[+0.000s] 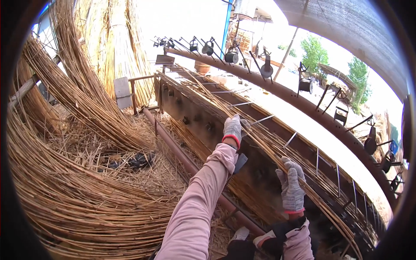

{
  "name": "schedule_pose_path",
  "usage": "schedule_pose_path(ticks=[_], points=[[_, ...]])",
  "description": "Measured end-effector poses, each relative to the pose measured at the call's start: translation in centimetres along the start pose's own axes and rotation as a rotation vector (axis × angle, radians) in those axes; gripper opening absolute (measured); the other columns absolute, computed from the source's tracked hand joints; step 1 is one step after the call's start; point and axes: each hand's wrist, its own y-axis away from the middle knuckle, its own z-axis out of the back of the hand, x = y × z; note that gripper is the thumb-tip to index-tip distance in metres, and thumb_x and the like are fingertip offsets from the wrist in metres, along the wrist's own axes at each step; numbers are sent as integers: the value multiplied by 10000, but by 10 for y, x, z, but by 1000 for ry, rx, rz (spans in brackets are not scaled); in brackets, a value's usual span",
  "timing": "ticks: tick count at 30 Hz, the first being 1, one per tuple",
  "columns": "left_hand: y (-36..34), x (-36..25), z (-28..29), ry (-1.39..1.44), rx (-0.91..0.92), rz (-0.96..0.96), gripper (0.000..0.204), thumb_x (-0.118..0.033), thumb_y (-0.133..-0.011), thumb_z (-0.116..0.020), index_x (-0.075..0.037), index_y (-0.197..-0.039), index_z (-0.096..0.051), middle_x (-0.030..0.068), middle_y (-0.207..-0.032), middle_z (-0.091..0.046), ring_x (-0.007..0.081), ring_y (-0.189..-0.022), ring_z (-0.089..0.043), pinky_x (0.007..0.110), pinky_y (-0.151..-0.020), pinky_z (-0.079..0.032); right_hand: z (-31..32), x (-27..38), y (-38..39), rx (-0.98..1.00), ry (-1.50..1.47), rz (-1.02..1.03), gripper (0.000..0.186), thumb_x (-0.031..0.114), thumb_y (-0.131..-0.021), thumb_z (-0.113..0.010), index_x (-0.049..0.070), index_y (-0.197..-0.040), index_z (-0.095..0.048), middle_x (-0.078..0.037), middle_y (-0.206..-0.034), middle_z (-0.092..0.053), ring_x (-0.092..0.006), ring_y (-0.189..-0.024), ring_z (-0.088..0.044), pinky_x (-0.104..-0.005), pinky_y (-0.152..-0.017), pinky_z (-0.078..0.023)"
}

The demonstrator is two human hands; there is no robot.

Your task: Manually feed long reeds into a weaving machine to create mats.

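A thin bunch of long tan reeds (264, 147) runs slantwise along the top of a long brown metal frame (255, 186). My left hand (235, 130), in a grey knitted glove with a red cuff, is closed around the reeds near the frame's middle. Lower and to the right, my right hand (291, 184), gloved the same way, wraps its fingers round the same reeds. Their near ends bend down past it toward the lower right. More reeds lie in the frame's trough, beneath thin upright metal rods (290, 139).
Big heaps of reeds (95, 203) fill the left side, with upright bundles (117, 56) behind. Loose stalks and a black crumpled item (141, 160) litter the ground. A rusty pipe (281, 89) carrying several wire spools (305, 85) arches beyond the frame. A lower pipe (177, 154) runs nearer me.
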Motion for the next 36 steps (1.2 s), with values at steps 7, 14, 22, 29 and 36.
schedule_pose_path(ticks=[7, 14, 22, 29, 36], points=[[79, 8, -4, 176, 77, 133, 178, -276, -1050, -556, -99, -1072, -552, 73, -858, -642, 253, -768, -673, 478, -715, -622, -20, -24, -27, 110, -108, -118, 217, 112, -1024, -600, 58, -1218, -680, -106, -1353, -623, -199, -1249, -587, -344, -985, -563], [152, 28, -15, 47, 138, 185, 223, -319, -1036, -582, -114, -1111, -534, 88, -937, -656, 266, -824, -681, 481, -766, -615, 5, 14, -6, 232, 94, -36, 213, 125, -1019, -608, 58, -1204, -689, -94, -1346, -628, -211, -1239, -592, -342, -999, -540], [129, 37, -45, -627, -79, -16, 272, -318, -1014, -585, -48, -1028, -616, 93, -815, -700, 219, -649, -681, 361, -555, -582, 1, -1, -16, 134, -81, -196, 326, 218, -1033, -609, 95, -1335, -604, -55, -1394, -586, -213, -1240, -588, -355, -976, -535], [117, 24, -59, -179, 27, 120, 192, -249, -1040, -518, -58, -1043, -537, 88, -766, -644, 256, -652, -670, 413, -568, -615, 17, 45, 42, -39, -294, -22, 526, 511, -1040, -507, 107, -1374, -548, -110, -1424, -556, -283, -1278, -569, -394, -940, -556], [121, 27, -65, -6, -50, 12, 162, -202, -1017, -533, -66, -928, -543, 77, -733, -602, 240, -623, -630, 420, -609, -614, 84, 123, 115, -302, -634, 175, 523, 520, -1010, -564, 81, -1286, -630, -146, -1375, -614, -288, -1277, -581, -317, -779, -604]])
